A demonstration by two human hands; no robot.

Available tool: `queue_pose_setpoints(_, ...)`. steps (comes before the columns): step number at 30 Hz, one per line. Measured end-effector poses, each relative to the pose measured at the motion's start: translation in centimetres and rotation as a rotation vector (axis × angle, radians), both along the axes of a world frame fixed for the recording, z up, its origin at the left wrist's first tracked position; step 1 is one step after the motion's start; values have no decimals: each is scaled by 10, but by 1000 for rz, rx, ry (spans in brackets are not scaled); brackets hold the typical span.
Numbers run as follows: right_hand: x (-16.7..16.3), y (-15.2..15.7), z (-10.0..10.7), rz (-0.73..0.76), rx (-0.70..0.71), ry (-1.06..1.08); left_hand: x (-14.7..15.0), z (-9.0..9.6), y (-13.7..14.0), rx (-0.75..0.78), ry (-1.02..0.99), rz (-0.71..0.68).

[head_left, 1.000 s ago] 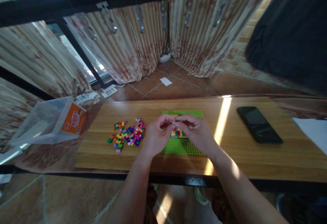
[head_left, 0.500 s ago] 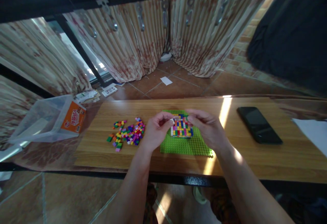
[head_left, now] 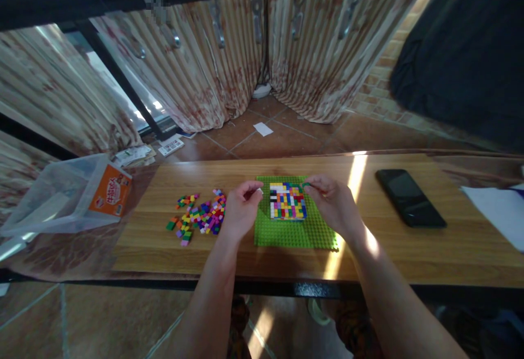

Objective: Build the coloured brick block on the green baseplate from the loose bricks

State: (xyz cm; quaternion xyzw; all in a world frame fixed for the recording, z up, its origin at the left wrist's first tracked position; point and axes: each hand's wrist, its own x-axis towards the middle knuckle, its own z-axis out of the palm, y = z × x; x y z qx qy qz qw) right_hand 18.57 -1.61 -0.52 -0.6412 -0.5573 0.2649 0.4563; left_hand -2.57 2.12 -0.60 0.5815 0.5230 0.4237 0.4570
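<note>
A block of multicoloured toy bricks point(head_left: 287, 202) stands on a green baseplate point(head_left: 295, 236) at the middle of the table. To its left, my left hand point(head_left: 243, 206) pinches a small white brick point(head_left: 260, 190) between thumb and fingertips, apart from the block. My right hand point(head_left: 333, 201) is at the block's right, holding a small green brick point(head_left: 306, 184) by the back right corner. Loose bricks in many colours point(head_left: 207, 214) lie in a pile left of my left hand.
On the wooden table point(head_left: 254, 266), a black phone point(head_left: 410, 198) lies to the right, with white paper point(head_left: 493, 211) beyond it. A clear plastic bin point(head_left: 61, 195) with an orange label stands left of the table. Curtains point(head_left: 229, 70) hang behind.
Both hands have drawn apart from over the brick block, my left hand leftward and my right hand slightly right. The top of the block now shows more fully.
</note>
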Motion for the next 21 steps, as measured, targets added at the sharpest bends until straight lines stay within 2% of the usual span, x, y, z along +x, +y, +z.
queue_pose_setpoints(6,-3,5,-9,-36,24,0,-1,-2,1,28,57,0)
queue_pose_setpoints(10,-6,14,-21,-135,24,234,-2,0,0,34,62,1)
queue_pose_setpoints(13,-10,19,-26,-131,41,377,-3,0,0,33,68,-2)
queue_pose_setpoints(21,-17,20,-22,-127,-80,390,-3,3,0,59,96,-9)
